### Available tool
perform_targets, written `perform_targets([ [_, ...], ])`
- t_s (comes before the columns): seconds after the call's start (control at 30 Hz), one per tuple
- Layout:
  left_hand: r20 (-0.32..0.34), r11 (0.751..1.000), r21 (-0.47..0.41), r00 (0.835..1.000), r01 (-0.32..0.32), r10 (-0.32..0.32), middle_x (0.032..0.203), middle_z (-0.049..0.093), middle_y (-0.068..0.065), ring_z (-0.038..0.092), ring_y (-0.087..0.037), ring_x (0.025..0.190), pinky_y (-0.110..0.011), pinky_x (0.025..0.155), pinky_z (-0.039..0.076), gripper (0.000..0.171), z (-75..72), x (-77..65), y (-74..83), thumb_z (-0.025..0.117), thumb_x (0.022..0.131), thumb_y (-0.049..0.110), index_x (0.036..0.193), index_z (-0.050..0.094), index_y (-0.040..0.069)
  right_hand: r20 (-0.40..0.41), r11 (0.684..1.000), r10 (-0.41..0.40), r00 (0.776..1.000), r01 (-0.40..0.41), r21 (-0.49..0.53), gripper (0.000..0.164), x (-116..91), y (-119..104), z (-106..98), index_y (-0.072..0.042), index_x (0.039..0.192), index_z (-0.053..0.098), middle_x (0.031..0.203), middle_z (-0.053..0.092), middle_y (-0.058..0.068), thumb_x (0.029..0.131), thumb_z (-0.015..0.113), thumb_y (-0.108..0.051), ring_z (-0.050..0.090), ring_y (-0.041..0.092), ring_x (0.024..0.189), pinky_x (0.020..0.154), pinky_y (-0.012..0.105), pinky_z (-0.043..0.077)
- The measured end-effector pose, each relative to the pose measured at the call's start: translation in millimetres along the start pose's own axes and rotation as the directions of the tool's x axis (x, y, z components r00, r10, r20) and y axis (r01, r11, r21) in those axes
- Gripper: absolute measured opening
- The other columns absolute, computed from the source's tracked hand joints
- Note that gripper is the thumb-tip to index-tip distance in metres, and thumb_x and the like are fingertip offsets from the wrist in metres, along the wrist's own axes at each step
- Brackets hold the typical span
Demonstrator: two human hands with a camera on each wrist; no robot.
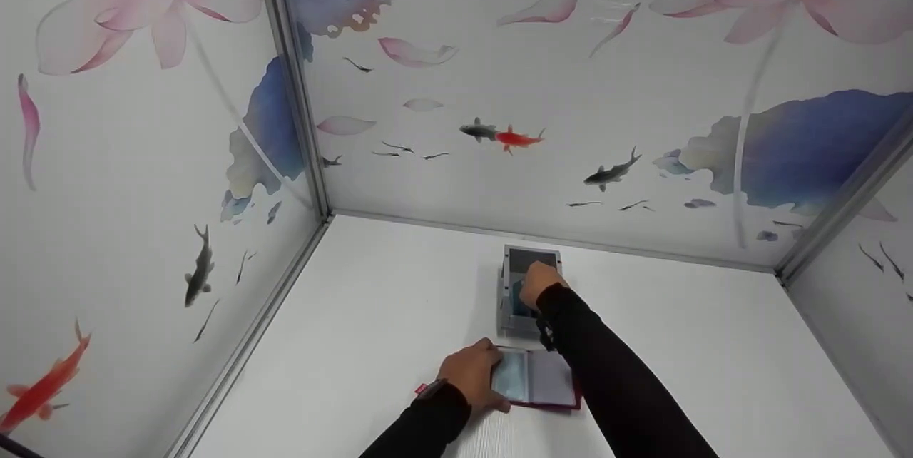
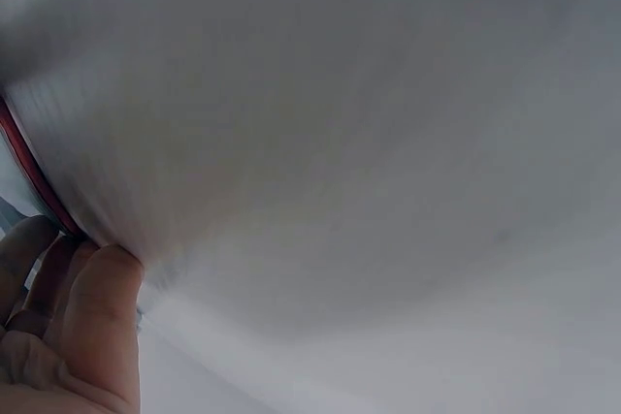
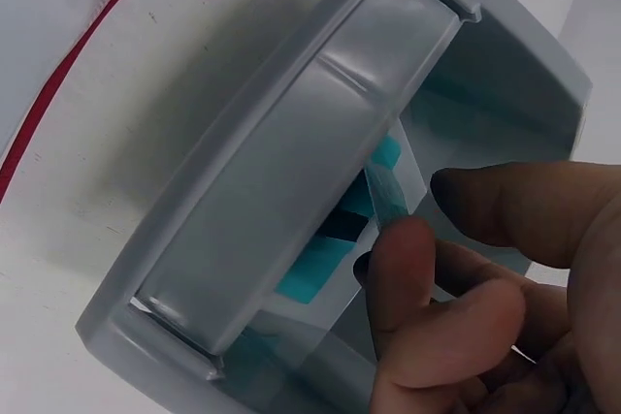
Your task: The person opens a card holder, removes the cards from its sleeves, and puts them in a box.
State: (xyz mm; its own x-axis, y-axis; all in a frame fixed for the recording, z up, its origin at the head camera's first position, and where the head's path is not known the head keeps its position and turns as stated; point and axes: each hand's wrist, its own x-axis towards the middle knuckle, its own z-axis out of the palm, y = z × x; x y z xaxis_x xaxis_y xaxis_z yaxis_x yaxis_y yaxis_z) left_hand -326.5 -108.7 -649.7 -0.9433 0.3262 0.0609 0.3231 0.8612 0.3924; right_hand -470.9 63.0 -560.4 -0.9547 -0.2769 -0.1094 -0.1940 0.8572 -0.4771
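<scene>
A small red-covered card holder [image 1: 553,390] lies spread on the white table, with clear sleeves inside. My left hand [image 1: 467,376] grips its left edge, thumb near the front and fingers at the back. The red edge of the card holder [image 2: 39,176] meets the fingertips in the left wrist view. Just behind it is a grey plastic box [image 3: 262,152]. My right hand [image 3: 466,307] reaches into the box, its fingers curled at a tilted, translucent teal card [image 3: 385,191]. More teal, black and white shows below, partly covered by the box's front wall.
White panels with painted lotus flowers and fish enclose the table [image 1: 385,287] at the left, back and right. The grey box [image 1: 519,326] stands close to the back panel [image 1: 442,194]. Metal strips [image 1: 285,73] line the corners.
</scene>
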Motion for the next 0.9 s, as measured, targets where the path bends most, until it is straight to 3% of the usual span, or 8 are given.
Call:
perform_targets([
  [0.03, -0.002, 1.000, 0.003, 1.000, -0.002, 0.002, 0.129, 0.072, 0.001, 0.076, -0.019, 0.114, -0.034, 0.091, 0.064, 0.079, 1.6, 0.7, -0.5, 0.109, 0.071, 0.050, 0.134, 0.081, 0.013, -0.009, 1.000, -0.017, 1.000, 0.017, -0.012, 0.054, 0.6, 3.1, 1.3, -0.020, 0.057, 0.036, 0.056, 0.034, -0.006, 0.097, 0.059, 0.009, 0.037, 0.014, 0.052, 0.051, 0.030, 0.037],
  [0.17, -0.022, 1.000, -0.009, 1.000, -0.005, 0.005, 0.125, 0.073, 0.001, 0.076, -0.018, 0.109, -0.034, 0.088, 0.064, 0.077, 2.0, 1.6, 0.4, 0.111, 0.068, 0.048, 0.130, 0.082, 0.013, -0.020, 0.996, -0.065, 0.998, 0.063, -0.064, 0.046, 34.8, 39.0, 23.7, -0.016, 0.059, 0.046, 0.058, 0.047, 0.001, 0.096, 0.062, 0.007, 0.046, 0.021, 0.054, 0.053, 0.039, 0.048],
  [0.27, -0.022, 1.000, -0.010, 1.000, 0.003, -0.003, 0.123, 0.073, 0.002, 0.076, -0.018, 0.107, -0.034, 0.088, 0.064, 0.076, -0.3, 0.4, 1.9, 0.111, 0.068, 0.047, 0.129, 0.082, 0.013, -0.046, 0.990, -0.124, 0.991, 0.120, -0.076, 0.047, 59.4, 64.6, 37.7, -0.020, 0.058, 0.044, 0.056, 0.043, -0.003, 0.092, 0.062, 0.007, 0.041, 0.019, 0.051, 0.050, 0.040, 0.046],
  [0.4, -0.016, 1.000, -0.005, 1.000, 0.012, -0.012, 0.123, 0.073, 0.001, 0.077, -0.020, 0.108, -0.036, 0.089, 0.064, 0.076, -3.7, -2.1, 3.2, 0.111, 0.068, 0.047, 0.129, 0.082, 0.013, -0.030, 0.991, -0.130, 0.991, 0.129, -0.020, 0.052, 39.2, 45.6, 18.4, -0.022, 0.058, 0.034, 0.057, 0.029, -0.008, 0.091, 0.062, 0.008, 0.030, 0.015, 0.052, 0.052, 0.036, 0.034],
  [0.57, -0.005, 1.000, -0.015, 1.000, 0.016, -0.016, 0.124, 0.073, -0.001, 0.077, -0.022, 0.110, -0.037, 0.094, 0.064, 0.076, -7.9, -1.9, 4.3, 0.112, 0.068, 0.045, 0.129, 0.082, 0.011, -0.044, 0.996, -0.093, 0.995, 0.093, 0.008, 0.059, -5.9, 6.8, -14.4, -0.022, 0.055, 0.034, 0.055, 0.027, -0.011, 0.095, 0.069, 0.001, 0.029, 0.011, 0.052, 0.053, 0.029, 0.032],
  [0.77, 0.005, 1.000, -0.023, 1.000, 0.007, -0.006, 0.123, 0.073, -0.002, 0.076, -0.022, 0.109, -0.036, 0.094, 0.064, 0.078, -7.5, -1.9, 4.3, 0.111, 0.069, 0.045, 0.130, 0.081, 0.009, -0.125, 0.991, -0.129, 0.984, 0.134, 0.031, 0.063, -36.0, -1.3, -22.3, -0.024, 0.054, 0.032, 0.051, 0.022, -0.014, 0.098, 0.073, -0.003, 0.018, 0.007, 0.050, 0.051, 0.026, 0.020],
  [0.9, 0.016, 0.999, -0.039, 1.000, 0.015, -0.014, 0.124, 0.073, -0.001, 0.076, -0.021, 0.110, -0.036, 0.094, 0.064, 0.080, -9.7, -2.1, 3.9, 0.111, 0.069, 0.046, 0.133, 0.081, 0.008, -0.124, 0.986, -0.164, 0.979, 0.167, 0.014, 0.060, -57.0, -1.6, -17.8, -0.023, 0.057, 0.033, 0.054, 0.020, -0.014, 0.096, 0.073, -0.003, 0.017, 0.008, 0.051, 0.051, 0.027, 0.019],
])
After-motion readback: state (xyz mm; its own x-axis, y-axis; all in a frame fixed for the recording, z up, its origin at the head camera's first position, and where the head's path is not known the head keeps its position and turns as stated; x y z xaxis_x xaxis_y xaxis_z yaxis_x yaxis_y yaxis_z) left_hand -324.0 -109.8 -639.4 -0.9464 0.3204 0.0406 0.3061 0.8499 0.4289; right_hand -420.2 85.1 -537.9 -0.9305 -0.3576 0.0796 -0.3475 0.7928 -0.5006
